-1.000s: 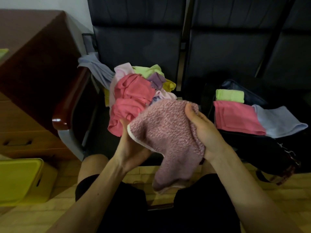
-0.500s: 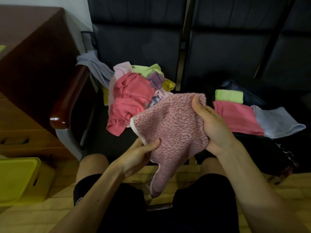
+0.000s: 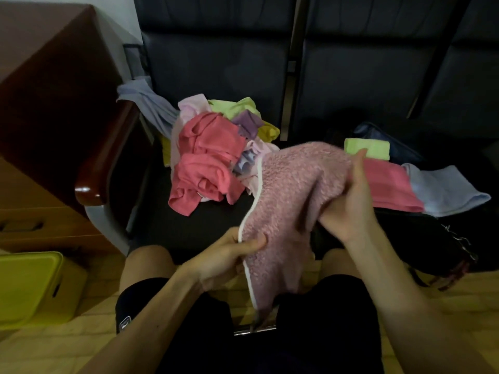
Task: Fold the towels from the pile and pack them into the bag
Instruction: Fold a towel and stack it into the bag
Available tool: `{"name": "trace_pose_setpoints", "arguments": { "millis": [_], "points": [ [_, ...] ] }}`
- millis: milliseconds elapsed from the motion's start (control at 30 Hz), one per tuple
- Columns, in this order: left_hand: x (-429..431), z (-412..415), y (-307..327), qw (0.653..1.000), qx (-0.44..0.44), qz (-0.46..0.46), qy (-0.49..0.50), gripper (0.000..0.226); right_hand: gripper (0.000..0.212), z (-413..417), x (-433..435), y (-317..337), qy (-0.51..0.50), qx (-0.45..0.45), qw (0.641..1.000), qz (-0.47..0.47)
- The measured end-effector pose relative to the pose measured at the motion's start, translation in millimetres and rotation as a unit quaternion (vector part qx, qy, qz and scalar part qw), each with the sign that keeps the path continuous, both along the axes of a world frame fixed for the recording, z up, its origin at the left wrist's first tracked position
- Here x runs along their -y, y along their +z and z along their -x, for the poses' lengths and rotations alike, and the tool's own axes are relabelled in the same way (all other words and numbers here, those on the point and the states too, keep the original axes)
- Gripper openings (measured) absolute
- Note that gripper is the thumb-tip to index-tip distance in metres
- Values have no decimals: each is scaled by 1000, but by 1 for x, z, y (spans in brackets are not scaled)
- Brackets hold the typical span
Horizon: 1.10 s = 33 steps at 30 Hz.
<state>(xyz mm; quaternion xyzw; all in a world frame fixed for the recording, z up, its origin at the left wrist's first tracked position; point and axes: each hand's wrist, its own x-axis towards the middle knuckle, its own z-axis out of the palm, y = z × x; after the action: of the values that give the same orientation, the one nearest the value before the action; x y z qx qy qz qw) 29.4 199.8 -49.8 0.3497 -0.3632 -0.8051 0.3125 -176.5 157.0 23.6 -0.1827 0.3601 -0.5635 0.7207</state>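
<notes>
Towel handling is in progress: we hold a fuzzy pink towel (image 3: pixel 291 201) in the air above our knees, in front of the dark seat (image 3: pixel 189 225). Our left hand (image 3: pixel 229 257) is closed on the towel's white-piped edge, thumb on top and fingers curled beneath, at the lower left part of the cloth. Our right hand (image 3: pixel 351 206) is closed on the towel's upper right portion, thumb pointing up along the fabric and the fingers wrapped behind it. Between the two grips the cloth spans diagonally, and a loose tail hangs down below the left hand, between our legs.

We reference all remaining positions to the pink towel. Behind it and to its left, on the dark seat, lies the pile (image 3: pixel 216 152) of unfolded towels: coral, pale pink, light green, purple, yellow and grey-blue pieces heaped together. To its right sits the black bag (image 3: pixel 421 238), with folded towels resting on top of it: a light green one (image 3: pixel 378 148) farthest back, a coral one (image 3: pixel 388 187) partly covered by our right hand, and a pale blue one (image 3: pixel 445 190) farthest right. Far to its left stands a brown wooden cabinet (image 3: pixel 48 103), and below that, at floor level, a yellow box (image 3: pixel 29 287).
</notes>
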Motion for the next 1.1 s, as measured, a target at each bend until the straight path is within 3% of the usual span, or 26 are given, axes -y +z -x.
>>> {"name": "trace_pose_setpoints", "arguments": {
  "millis": [100, 167, 267, 367, 500, 600, 667, 800, 867, 1000, 1100],
  "points": [
    [15, -2, 18, 995, -58, -48, 69, 58, 91, -15, -24, -45, 144, 18, 988, -58],
    [22, -2, 29, 990, -54, -80, 99, 48, 67, -19, -34, -64, 202, 16, 976, -74],
    [25, -4, 32, 986, -61, -91, 124, 46, 29, -19, -29, -63, 160, -17, 986, -37],
    [23, -7, 31, 986, -62, -68, 142, 41, 29, -16, -21, -55, 114, -40, 992, -34],
    [23, -10, 33, 990, -28, -2, 136, 25, 34, -9, -24, -49, 130, -218, 967, 18],
    [22, -16, 34, 993, 35, 47, 99, 42, 40, 1, -26, -30, 214, -354, 906, 92],
    [23, -20, 38, 992, 69, 76, 78, 52, 36, 10, -22, -15, 187, -339, 915, 112],
    [25, -16, 48, 990, 68, 88, 89, 52, 17, 22, -8, 12, 119, -246, 961, 47],
    [29, -11, 60, 986, 81, 103, 105, 50, 18, 22, -7, 16, 117, -238, 963, 43],
    [37, -8, 81, 974, 116, 109, 161, 34, 47, 14, -19, 10, 198, -291, 934, 67],
    [44, -14, 94, 970, 157, 105, 152, 21, 33, 14, -18, 15, 111, -284, 947, 97]
  ]
}}
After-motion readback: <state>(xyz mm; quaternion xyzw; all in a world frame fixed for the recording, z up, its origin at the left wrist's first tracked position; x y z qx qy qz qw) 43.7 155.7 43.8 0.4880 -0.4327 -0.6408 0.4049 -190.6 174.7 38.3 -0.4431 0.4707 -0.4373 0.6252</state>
